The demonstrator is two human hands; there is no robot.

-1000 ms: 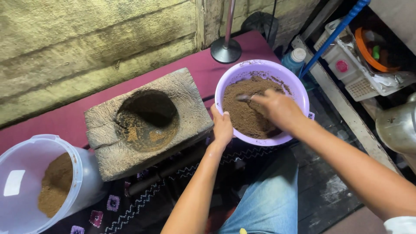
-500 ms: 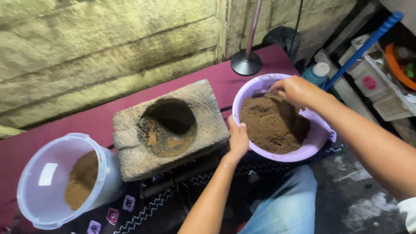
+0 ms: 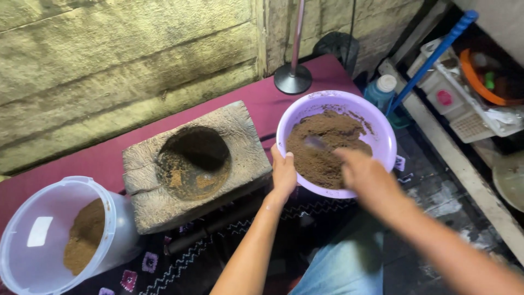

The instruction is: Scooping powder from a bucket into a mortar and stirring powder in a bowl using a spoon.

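The lilac bowl (image 3: 382,136) is smooth, slightly glossy plastic holding matt, grainy brown powder (image 3: 327,147). The block mortar (image 3: 240,136) looks like rough, weathered wood. The near-left tub (image 3: 49,235) is translucent plastic; the far wall (image 3: 120,65) coarse, matt.

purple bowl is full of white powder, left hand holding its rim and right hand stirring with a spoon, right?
Not quite. The head view shows the powder in the purple bowl is brown, not white. The rest holds: the left hand grips the near rim, and the right hand works a spoon in the powder.
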